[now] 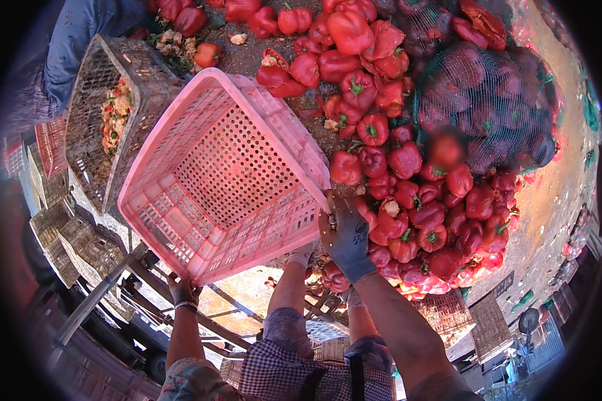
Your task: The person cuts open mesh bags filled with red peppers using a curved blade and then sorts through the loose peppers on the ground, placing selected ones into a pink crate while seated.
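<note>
A pink plastic crate (241, 172) with perforated walls is tilted before me, its open side facing up and to the left; nothing lies in it. At its lower left corner, my left hand (184, 292) is closed round the rim, a band on the wrist. My right hand (346, 235), in a grey glove, grips the crate's right corner, the fingers partly hidden by the edge. Close beside that hand begins a large heap of red bell peppers (431, 237), spreading to the right and up past the crate.
A dirty grey crate (124, 63) with scraps inside stands at the left. Beside it is a person's blue-clad leg (80, 47). Green net bags of peppers (485, 100) lie at upper right. Metal rails (157, 284) run below the crate. Checked cloth (281, 371) shows between my forearms.
</note>
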Motion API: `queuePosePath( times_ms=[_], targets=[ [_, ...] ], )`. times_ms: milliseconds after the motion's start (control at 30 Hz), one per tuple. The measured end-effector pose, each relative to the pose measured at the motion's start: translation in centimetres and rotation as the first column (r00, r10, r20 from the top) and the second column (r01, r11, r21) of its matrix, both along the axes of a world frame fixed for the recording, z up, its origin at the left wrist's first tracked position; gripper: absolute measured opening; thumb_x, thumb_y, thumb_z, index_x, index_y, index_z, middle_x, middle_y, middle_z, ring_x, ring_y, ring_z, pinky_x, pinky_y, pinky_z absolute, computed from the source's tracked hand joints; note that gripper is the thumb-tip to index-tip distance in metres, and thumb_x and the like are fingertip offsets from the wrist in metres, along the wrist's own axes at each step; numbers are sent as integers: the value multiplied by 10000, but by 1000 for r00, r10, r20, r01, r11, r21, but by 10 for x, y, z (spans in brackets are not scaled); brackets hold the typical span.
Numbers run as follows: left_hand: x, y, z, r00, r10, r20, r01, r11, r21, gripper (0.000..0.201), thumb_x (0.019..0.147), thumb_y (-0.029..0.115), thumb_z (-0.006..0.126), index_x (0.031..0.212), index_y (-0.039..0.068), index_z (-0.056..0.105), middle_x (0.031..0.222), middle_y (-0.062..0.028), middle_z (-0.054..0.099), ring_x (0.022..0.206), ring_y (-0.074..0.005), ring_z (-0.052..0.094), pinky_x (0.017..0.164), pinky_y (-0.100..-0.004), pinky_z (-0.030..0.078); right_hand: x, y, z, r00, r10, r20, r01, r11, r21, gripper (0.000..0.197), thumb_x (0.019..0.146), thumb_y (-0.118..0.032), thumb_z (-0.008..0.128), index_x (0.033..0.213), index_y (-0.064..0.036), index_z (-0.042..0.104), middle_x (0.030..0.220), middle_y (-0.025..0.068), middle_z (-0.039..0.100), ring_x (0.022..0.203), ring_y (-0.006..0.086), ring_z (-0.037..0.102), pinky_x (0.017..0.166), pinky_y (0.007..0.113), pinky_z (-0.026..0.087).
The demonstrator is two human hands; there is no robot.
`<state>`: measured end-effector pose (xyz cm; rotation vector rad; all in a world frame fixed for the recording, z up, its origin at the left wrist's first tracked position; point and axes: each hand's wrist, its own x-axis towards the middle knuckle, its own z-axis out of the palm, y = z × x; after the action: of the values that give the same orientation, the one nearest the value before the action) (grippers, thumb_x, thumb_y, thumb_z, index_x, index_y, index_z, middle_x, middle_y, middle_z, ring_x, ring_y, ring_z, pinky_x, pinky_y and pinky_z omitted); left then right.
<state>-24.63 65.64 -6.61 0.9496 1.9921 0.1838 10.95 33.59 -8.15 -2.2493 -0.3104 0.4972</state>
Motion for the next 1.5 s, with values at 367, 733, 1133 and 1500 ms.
queuePosePath(
  times_ms=[367, 733, 1133, 1500],
  targets=[
    [13, 6, 41, 928, -275, -250, 227, 952, -203, 548, 920, 112, 590, 1402, 248, 368, 1087, -23, 609, 879, -158, 595, 765, -479, 513, -4, -50, -14, 957, -288, -47, 291, 953, 82, 287, 878, -131, 669, 1134, -12, 624, 780, 93, 659, 576, 162, 575, 540, 309, 465],
    [-73, -65, 10, 24, -999, -20, 883, 31, -468, 265, 847, 94, 630, 1103, 31, 652, 952, -87, 700, 811, -182, 656, 720, -343, 529, -251, -206, -7, 408, -661, -630, 702, 668, -247, 121, 888, -102, 601, 911, 4, 655, 677, 49, 607, 549, 97, 522, 498, 259, 403],
    [15, -234, -184, -445, -895, 23, 712, -370, -597, 331, 795, 136, 687, 1093, 11, 613, 967, -108, 686, 890, -232, 638, 774, -357, 503, -247, -225, 18, 37, -596, -802, 774, 525, -355, 167, 926, -87, 603, 1074, -13, 631, 745, 15, 601, 517, 77, 532, 466, 227, 443],
    [-58, -214, -241, -399, -916, -35, 725, -292, -624, 442, 767, 213, 746, 1134, 40, 570, 998, -98, 662, 957, -273, 600, 829, -388, 474, -209, -228, 21, 80, -567, -820, 851, 467, -241, 190, 945, -42, 553, 1130, -8, 580, 764, 51, 609, 504, 90, 526, 446, 231, 405]
  ],
)
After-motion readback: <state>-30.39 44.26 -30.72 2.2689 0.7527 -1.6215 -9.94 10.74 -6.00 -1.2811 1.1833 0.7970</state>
